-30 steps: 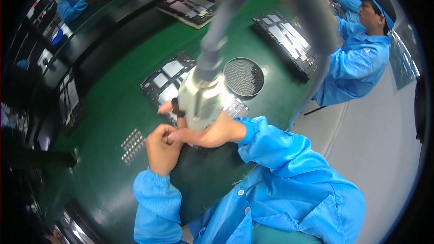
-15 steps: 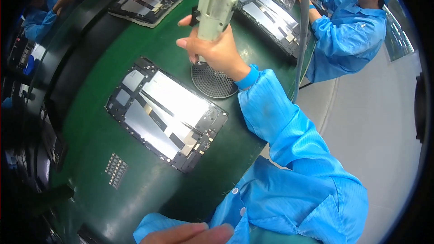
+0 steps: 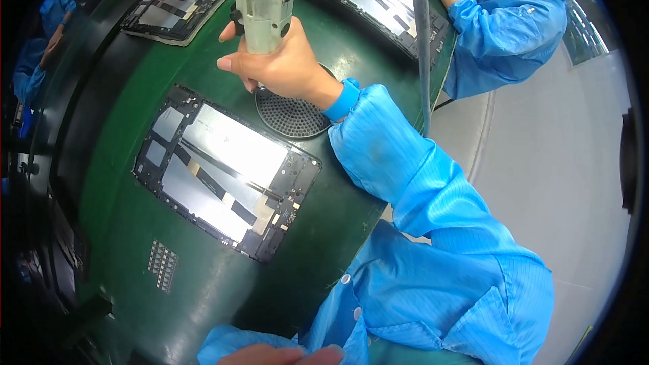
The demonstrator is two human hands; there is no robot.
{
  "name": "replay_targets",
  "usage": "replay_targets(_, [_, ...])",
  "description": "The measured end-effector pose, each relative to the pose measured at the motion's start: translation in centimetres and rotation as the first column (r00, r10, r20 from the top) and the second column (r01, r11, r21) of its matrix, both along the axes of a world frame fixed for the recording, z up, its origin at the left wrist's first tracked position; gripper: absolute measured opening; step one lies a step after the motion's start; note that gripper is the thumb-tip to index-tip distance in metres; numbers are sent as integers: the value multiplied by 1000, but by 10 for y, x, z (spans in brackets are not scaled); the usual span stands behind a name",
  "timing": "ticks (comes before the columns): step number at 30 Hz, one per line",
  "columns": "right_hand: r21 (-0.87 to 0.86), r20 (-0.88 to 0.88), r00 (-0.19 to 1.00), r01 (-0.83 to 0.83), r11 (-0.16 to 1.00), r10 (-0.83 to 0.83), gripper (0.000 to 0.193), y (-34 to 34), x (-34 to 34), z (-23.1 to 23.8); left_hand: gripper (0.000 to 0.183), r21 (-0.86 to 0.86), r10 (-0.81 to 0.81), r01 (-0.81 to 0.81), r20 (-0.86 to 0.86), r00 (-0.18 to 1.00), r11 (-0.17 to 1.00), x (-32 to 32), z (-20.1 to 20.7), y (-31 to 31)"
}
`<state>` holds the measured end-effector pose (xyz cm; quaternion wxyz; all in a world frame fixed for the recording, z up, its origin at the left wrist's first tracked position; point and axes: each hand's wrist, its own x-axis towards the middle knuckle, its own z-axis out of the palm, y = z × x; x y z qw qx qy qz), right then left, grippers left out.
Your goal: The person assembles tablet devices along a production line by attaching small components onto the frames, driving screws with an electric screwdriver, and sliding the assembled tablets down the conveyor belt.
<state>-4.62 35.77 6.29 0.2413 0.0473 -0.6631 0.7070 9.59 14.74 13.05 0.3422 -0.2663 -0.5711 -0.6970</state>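
My right hand (image 3: pixel 287 67) is wrapped round a pale green electric screwdriver (image 3: pixel 265 7), held upright. Its lower end is hidden behind the hand, over a round black dimpled dish (image 3: pixel 291 113). Nearer to me, an opened tablet (image 3: pixel 226 176) lies tilted on the green table, its silver plates, black strips and small circuit parts exposed. To its lower left is a small sheet of dark pieces (image 3: pixel 162 265) in rows. At the lower edge, my left hand (image 3: pixel 280 355) shows only some fingers, close together; whatever they may hold is cut off from view.
A similar opened tablet (image 3: pixel 177 10) lies at the far left, and stacked ones (image 3: pixel 378 7) at the far right. A grey hose (image 3: pixel 420 40) hangs down beside the stack. A co-worker in blue (image 3: pixel 507 40) works at the far right; another person's sleeve (image 3: pixel 57 7) shows far left.
The whole view has shifted, so the table, tablets and my right hand appear further left. The right hand still grips the screwdriver by the dish. My left hand sits slightly lower in the picture.
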Motion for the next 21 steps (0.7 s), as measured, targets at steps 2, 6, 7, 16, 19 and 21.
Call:
replay_targets(2, [26, 2, 1000, 19, 999, -19, 21, 5, 4, 2, 18, -378, -273, 262, 26, 962, 888, -24, 29, -30])
replay_targets(6, [36, -4, 1000, 29, 999, -29, 22, -2, 0, -1, 20, -532, -315, 388, 227, 922, 753, -22, 48, -17])
replay_targets(7, [50, -11, 999, 46, 998, -45, 22, -2, -1, -2, 20, -537, -296, 375, 232, 927, 755, -22, 48, -15])
replay_targets(16, [-37, -157, 985, -73, 997, 66, 27, -55, 39, 45, 22, -770, -477, 372, 100, 873, 519, -14, 2, -26])
replay_targets(19, [-24, -138, 958, -256, 966, 251, 31, -98, 44, 33, 26, -878, -372, 236, 73, 925, 415, -29, -56, -41])
replay_targets(21, [-76, -67, 918, -396, 915, 392, 34, -123, 48, 31, 32, -898, -232, 164, 72, 970, 408, -31, -75, -45])
